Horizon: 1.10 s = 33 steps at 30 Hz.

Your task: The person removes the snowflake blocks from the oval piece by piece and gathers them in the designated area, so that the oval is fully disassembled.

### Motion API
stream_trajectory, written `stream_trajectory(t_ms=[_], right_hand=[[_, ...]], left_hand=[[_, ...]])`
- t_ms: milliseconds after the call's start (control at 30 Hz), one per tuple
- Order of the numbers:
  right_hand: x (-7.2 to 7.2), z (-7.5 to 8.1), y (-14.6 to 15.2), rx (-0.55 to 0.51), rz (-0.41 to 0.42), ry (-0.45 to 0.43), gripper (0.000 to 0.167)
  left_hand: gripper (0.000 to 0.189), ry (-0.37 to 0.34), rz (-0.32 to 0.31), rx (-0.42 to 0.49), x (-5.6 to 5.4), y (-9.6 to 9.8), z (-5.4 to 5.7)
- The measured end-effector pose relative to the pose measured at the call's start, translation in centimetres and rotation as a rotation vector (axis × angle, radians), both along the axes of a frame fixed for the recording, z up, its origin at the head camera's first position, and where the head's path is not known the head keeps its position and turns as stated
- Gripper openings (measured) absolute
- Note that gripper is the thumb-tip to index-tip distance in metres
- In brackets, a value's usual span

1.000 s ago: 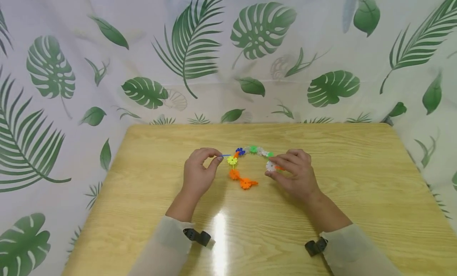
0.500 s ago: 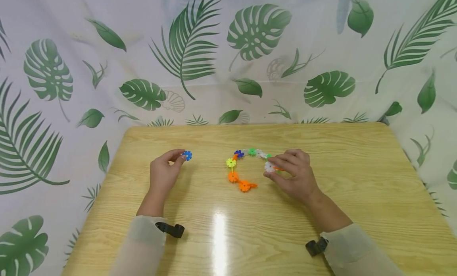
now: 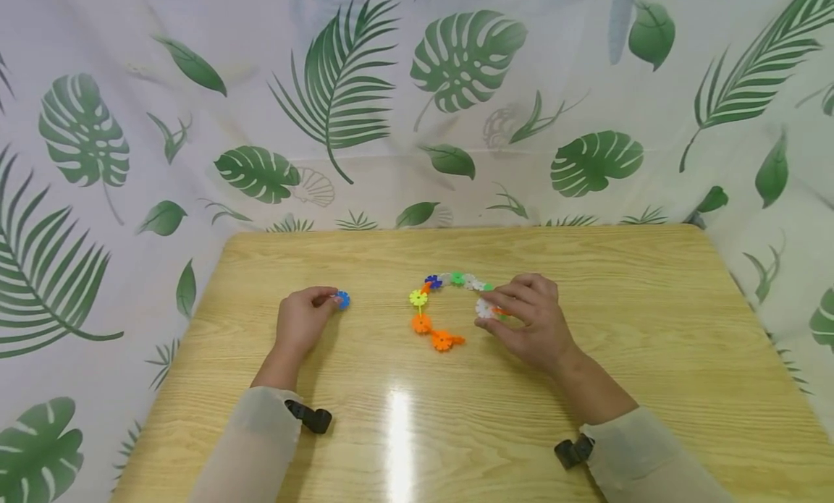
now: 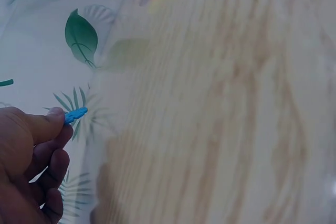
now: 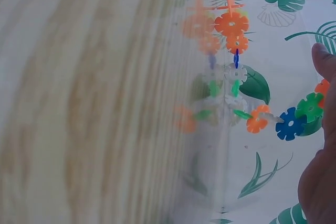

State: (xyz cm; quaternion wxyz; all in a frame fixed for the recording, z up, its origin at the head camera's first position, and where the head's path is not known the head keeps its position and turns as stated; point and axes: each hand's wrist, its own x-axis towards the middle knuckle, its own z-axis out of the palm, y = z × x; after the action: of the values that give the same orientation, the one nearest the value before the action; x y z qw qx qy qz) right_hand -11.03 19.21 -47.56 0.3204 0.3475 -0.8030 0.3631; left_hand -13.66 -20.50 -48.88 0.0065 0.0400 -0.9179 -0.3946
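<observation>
At the wooden table (image 3: pixel 619 271), pinches a blue disc (image 3: pixel 343 299) in the left hand (image 3: pixel 302 326), well apart from the flower-disc chain (image 3: pixel 458 279); with the right hand (image 3: pixel 534 322), grips a white disc (image 3: pixel 483 309) at the chain's right side. Seems well advanced: shows a long arc already linked, but leaves the blue disc unjoined and the near side unclosed.

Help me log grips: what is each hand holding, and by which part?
The left hand pinches a blue snowflake disc by its edge; the right hand holds the snowflake-disc chain at a white disc, exact contact hidden.
</observation>
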Motion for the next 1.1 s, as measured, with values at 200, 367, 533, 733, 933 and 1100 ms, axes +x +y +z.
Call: stream_trajectory(t_ms=[200, 367, 533, 733, 933, 1100], right_hand=[[0.1, 0.1, 0.1, 0.010, -0.006, -0.001, 0.044], [0.1, 0.3, 0.0, 0.008, -0.004, 0.003, 0.043], [0.1, 0.4, 0.0, 0.007, 0.003, 0.009, 0.043], [0.1, 0.6, -0.1, 0.000, 0.008, 0.012, 0.043], [0.2, 0.7, -0.1, 0.005, 0.006, 0.002, 0.043], [0.1, 0.6, 0.0, 0.010, 0.009, 0.011, 0.041]], left_hand=[[0.029, -0.031, 0.029, -0.042, -0.2, 0.1, -0.5], [0.030, -0.045, 0.048, -0.091, -0.4, -0.2, -0.8], [0.032, -0.059, 0.065, -0.135, -0.6, -0.3, -0.6], [0.032, -0.100, 0.077, -0.161, -1.0, -0.1, -0.1], [0.033, -0.123, 0.068, -0.199, -1.2, -0.1, 0.1], [0.029, -0.133, 0.078, -0.200, -1.1, 0.1, 0.1]])
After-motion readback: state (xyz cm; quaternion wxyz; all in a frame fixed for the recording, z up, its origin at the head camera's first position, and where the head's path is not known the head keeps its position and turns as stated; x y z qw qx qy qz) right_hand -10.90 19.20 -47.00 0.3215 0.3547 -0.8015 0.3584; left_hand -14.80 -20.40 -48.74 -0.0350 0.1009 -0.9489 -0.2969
